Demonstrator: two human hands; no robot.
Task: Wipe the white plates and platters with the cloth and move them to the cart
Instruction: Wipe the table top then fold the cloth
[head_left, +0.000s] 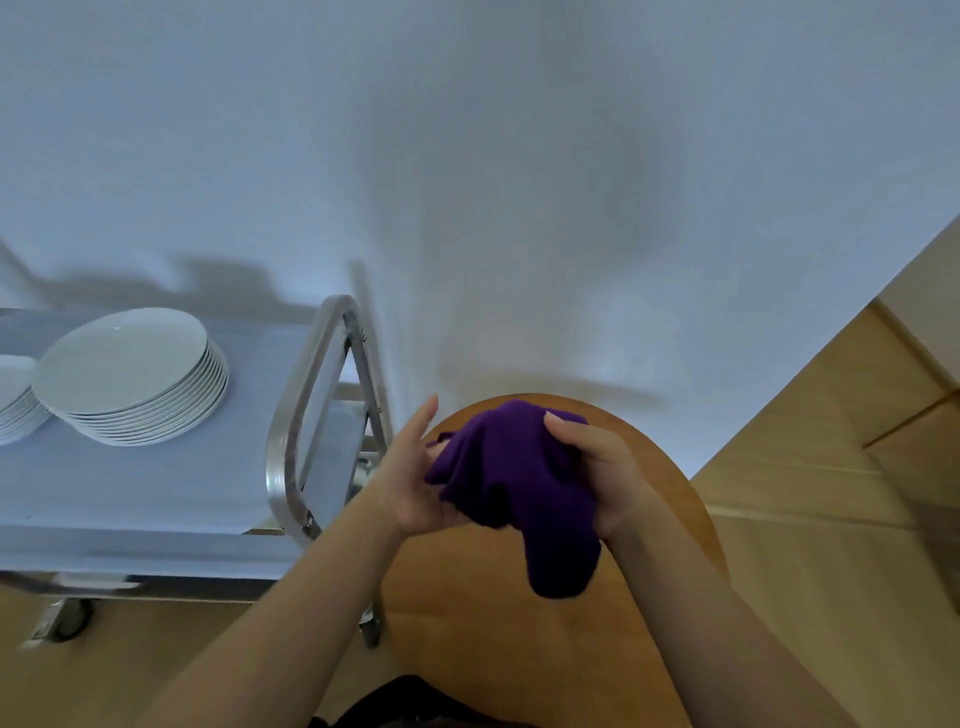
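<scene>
Both hands work a bunched purple cloth (511, 483) above a round wooden tabletop (670, 525). Right hand (602, 467): fingers curled over the cloth's top, gripping it. Left hand (415, 467): palm up beneath the cloth, fingers mostly straight, thumb raised; cloth rests on it, one end hanging down. To the left, a metal cart (296, 415) with a pale-covered top shelf carries a stack of white plates (135, 374), a second stack (15, 400) just beside it at the frame edge. White wall behind.
</scene>
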